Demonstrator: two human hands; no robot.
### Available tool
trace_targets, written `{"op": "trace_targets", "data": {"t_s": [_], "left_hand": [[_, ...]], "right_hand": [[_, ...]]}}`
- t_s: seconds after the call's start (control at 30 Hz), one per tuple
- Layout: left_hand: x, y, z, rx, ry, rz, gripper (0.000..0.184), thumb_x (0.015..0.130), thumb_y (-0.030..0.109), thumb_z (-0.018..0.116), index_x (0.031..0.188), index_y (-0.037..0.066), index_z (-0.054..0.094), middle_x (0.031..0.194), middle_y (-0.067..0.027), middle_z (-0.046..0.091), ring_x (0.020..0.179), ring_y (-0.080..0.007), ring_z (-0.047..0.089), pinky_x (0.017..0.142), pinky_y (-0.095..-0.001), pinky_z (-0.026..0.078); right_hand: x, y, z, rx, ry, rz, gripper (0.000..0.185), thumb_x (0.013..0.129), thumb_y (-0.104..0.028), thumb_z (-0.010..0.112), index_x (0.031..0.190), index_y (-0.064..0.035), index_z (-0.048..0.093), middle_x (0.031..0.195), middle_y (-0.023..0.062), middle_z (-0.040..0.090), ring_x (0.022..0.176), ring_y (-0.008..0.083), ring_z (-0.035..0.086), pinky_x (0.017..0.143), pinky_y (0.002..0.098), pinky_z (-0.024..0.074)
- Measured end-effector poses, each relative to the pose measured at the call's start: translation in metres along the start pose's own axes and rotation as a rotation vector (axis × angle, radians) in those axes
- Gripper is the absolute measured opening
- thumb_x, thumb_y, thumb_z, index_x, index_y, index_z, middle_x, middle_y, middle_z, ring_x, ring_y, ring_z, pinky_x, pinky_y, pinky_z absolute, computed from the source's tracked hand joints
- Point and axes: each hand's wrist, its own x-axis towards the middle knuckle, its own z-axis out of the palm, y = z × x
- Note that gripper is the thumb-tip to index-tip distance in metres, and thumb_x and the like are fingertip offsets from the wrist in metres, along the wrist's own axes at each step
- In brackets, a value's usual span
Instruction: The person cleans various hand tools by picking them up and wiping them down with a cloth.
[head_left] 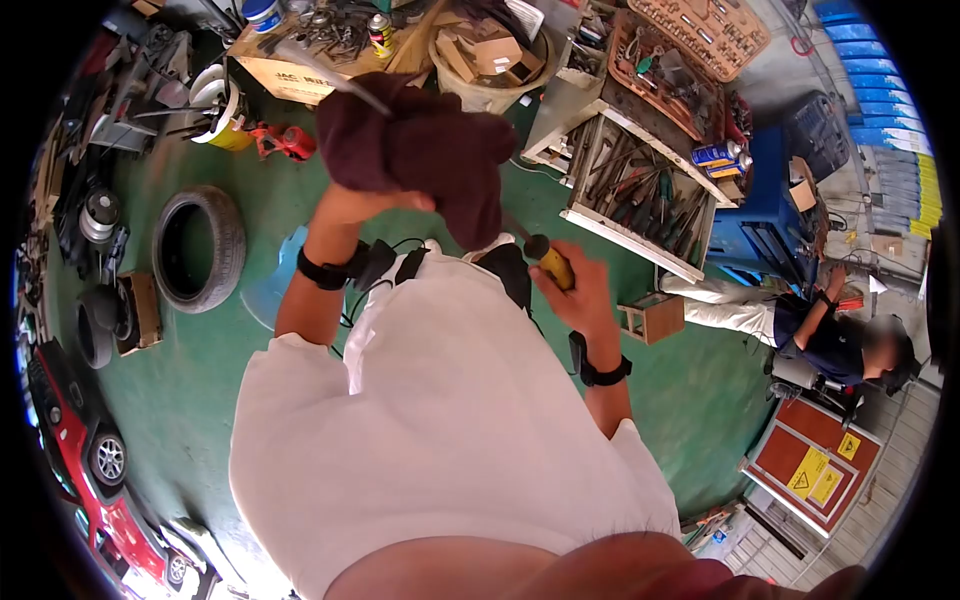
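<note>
A dark maroon cloth (430, 150) hangs bunched in front of me, with my left hand (365, 208) closed on its lower left side. My right hand (580, 290) grips the yellow and black handle of a screwdriver (553, 265), to the right of the cloth. Its metal shaft runs up and left behind or into the cloth. A thin grey rod (350, 88) shows beyond the cloth at the upper left; whether it belongs to the same tool I cannot tell.
An open drawer of tools (640, 195) stands ahead right, below a socket case (665, 75). A wooden box (290, 75) and a bin of cardboard (490, 90) are ahead. A tire (198, 248) lies left. Another person (830, 335) is at the right.
</note>
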Motion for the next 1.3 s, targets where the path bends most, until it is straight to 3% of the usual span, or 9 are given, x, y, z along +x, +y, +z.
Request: {"op": "trace_targets", "data": {"t_s": [0.13, 0.33, 0.47, 0.63, 0.8, 0.93, 1.03, 1.2, 1.3], "left_hand": [[0.011, -0.003, 0.029, -0.767, 0.185, -0.098, 0.064, 0.075, 0.007, 0.081, 0.13, 0.004, 0.049, 0.123, -0.0076, 0.057, 0.115, -0.0179, 0.055, 0.097, -0.0363, 0.047], [0.004, -0.05, 0.085, -0.361, 0.283, -0.344, 0.057, 0.078, 0.007, 0.08, 0.127, 0.005, 0.052, 0.119, -0.0058, 0.06, 0.114, -0.0179, 0.056, 0.102, -0.0338, 0.044], [0.016, -0.033, 0.068, -0.134, 0.206, -0.208, 0.047, 0.082, 0.005, 0.076, 0.124, 0.005, 0.056, 0.116, -0.0061, 0.063, 0.115, -0.0194, 0.057, 0.104, -0.0354, 0.043], [0.024, -0.031, 0.058, -0.988, 0.528, -0.378, 0.033, 0.094, 0.014, 0.062, 0.126, 0.007, 0.055, 0.125, -0.0099, 0.062, 0.12, -0.0258, 0.057, 0.106, -0.0407, 0.044], [0.022, -0.059, 0.012, -1.078, 0.315, -0.244, 0.039, 0.098, 0.039, 0.057, 0.117, 0.005, 0.061, 0.113, -0.0096, 0.067, 0.11, -0.023, 0.063, 0.089, -0.0325, 0.05], [0.027, -0.049, 0.012, -0.859, 0.532, -0.15, 0.05, 0.1, 0.05, 0.048, 0.121, 0.005, 0.058, 0.111, -0.0092, 0.068, 0.095, -0.0179, 0.063, 0.074, -0.0299, 0.049], [0.032, -0.04, 0.006, -0.799, 0.234, -0.046, 0.055, 0.101, 0.054, 0.042, 0.124, 0.006, 0.055, 0.109, -0.0095, 0.067, 0.088, -0.016, 0.061, 0.071, -0.0274, 0.048], [0.041, -0.015, -0.004, -0.63, 0.639, -0.193, 0.054, 0.096, 0.064, 0.044, 0.115, 0.015, 0.056, 0.088, 0.0028, 0.065, 0.053, -0.0056, 0.046, 0.033, -0.0205, 0.024], [0.048, -0.013, -0.034, -0.594, 0.597, -0.237, 0.048, 0.094, 0.063, 0.05, 0.106, 0.017, 0.058, 0.069, 0.0082, 0.048, 0.052, -0.0026, 0.043, 0.034, -0.0188, 0.022]], "right_hand": [[0.008, -0.015, 0.017, 0.027, 0.009, -0.141, 0.037, 0.082, -0.02, 0.077, 0.111, -0.004, 0.061, 0.08, 0.0164, 0.067, 0.064, 0.0352, 0.064, 0.056, 0.0386, 0.0507], [0.04, -0.017, 0.014, 0.026, 0.03, -0.125, 0.04, 0.081, -0.018, 0.075, 0.115, -0.0053, 0.059, 0.079, 0.0168, 0.067, 0.066, 0.0391, 0.065, 0.058, 0.0416, 0.0521], [0.044, -0.024, 0.006, 0.005, 0.072, -0.097, 0.039, 0.082, -0.021, 0.075, 0.116, -0.006, 0.06, 0.083, 0.0172, 0.068, 0.068, 0.0384, 0.066, 0.059, 0.0407, 0.0528], [0.03, -0.024, 0.018, -0.005, 0.084, -0.063, 0.041, 0.086, -0.026, 0.073, 0.119, -0.0068, 0.06, 0.089, 0.0168, 0.069, 0.073, 0.0373, 0.066, 0.062, 0.0397, 0.0528], [0.011, -0.005, 0.015, 0.039, -0.031, -0.027, 0.044, 0.087, -0.027, 0.072, 0.123, -0.0073, 0.057, 0.089, 0.0164, 0.068, 0.073, 0.0374, 0.065, 0.064, 0.0411, 0.0516], [-0.013, -0.003, 0.004, -0.032, -0.285, 0.143, 0.046, 0.088, -0.028, 0.071, 0.126, -0.0081, 0.054, 0.094, 0.0156, 0.069, 0.075, 0.0359, 0.065, 0.067, 0.0408, 0.0513], [-0.024, 0.006, 0.004, 0.116, -0.165, 0.103, 0.047, 0.088, -0.029, 0.071, 0.127, -0.0092, 0.053, 0.097, 0.0148, 0.069, 0.077, 0.0349, 0.066, 0.068, 0.0407, 0.0514], [-0.036, 0.011, -0.016, 0.073, -0.151, 0.15, 0.048, 0.086, -0.028, 0.075, 0.126, -0.0094, 0.054, 0.095, 0.0139, 0.068, 0.078, 0.0328, 0.066, 0.07, 0.0384, 0.0517], [-0.051, 0.013, -0.03, 0.01, -0.156, 0.24, 0.047, 0.086, -0.026, 0.075, 0.125, -0.0092, 0.055, 0.094, 0.014, 0.068, 0.078, 0.0327, 0.066, 0.07, 0.0377, 0.052]]}}
